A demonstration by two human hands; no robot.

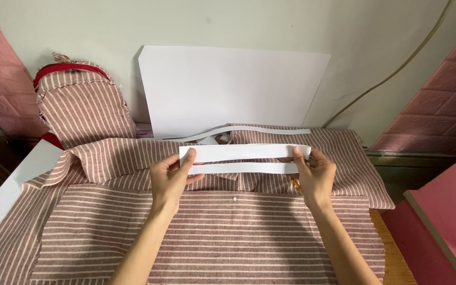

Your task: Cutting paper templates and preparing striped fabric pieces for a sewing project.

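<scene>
My left hand (pixel 171 178) pinches the left end of a long white strip (pixel 244 152), and my right hand (pixel 315 175) pinches its right end, holding it level just above the striped red-and-white fabric (pixel 212 232). A second white strip (pixel 241 168) lies directly below it, between my hands, with my fingers touching its ends. A third, curved white strip (pixel 238 130) rests on the fabric farther back.
A large white sheet (pixel 228 87) leans on the wall behind. A striped fabric bag with red trim (pixel 83 103) stands at back left. Pink boards (pixel 444 221) sit at the right. A small orange object (pixel 295 183) peeks out by my right hand.
</scene>
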